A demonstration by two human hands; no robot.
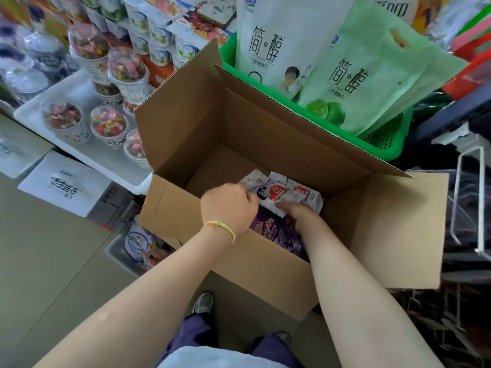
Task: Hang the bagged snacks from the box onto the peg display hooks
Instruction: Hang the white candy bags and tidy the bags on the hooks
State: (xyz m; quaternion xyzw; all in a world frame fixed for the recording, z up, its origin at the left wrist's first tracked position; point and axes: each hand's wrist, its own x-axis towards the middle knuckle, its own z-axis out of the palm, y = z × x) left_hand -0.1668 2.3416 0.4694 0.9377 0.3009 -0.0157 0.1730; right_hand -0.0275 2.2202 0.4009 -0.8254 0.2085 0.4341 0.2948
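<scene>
1. Cardboard box (265,277), flaps open, stands on the floor just ahead of the person's feet. Inside: purple bags (276,229) at the near wall, white snack bags (292,193) beyond them.
2. Left hand (228,205), fingers curled, pinches the near-left edge of the white snack bags. Right hand (297,211) reaches in beside them; its fingertips are hidden, so its hold cannot be judged.
3. Risk: several bags held at one edge may slip or tear on lifting.
4. Wire hook (467,197), right, hangs bare.
5. Green basket (385,140), far, holds large pale bags (372,81).
</scene>
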